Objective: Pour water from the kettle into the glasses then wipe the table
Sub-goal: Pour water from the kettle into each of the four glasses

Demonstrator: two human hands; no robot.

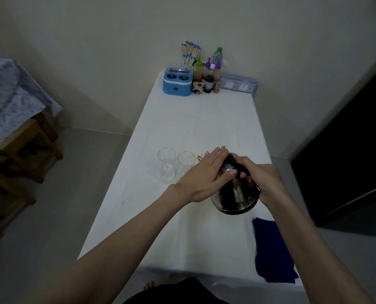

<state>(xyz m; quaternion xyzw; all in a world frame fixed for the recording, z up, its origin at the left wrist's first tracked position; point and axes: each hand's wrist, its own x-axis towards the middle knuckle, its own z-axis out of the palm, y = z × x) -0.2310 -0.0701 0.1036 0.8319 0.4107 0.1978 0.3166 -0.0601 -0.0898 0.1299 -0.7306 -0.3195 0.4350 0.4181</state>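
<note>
A long white table (196,119) runs toward the wall, with a blue cloth (272,251) lying at its near right corner. The steel kettle (235,194) is tipped toward the glasses, spout at the second glass (185,164); the first glass (166,164) stands just left. The right hand (262,178) is clamped on the kettle's handle. The left hand (204,174) presses flat on the lid, fingers together.

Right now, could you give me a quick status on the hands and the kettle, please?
Right hand gripping kettle handle, kettle tilted toward glasses. Left hand flat on lid. Blue cloth untouched.
</note>
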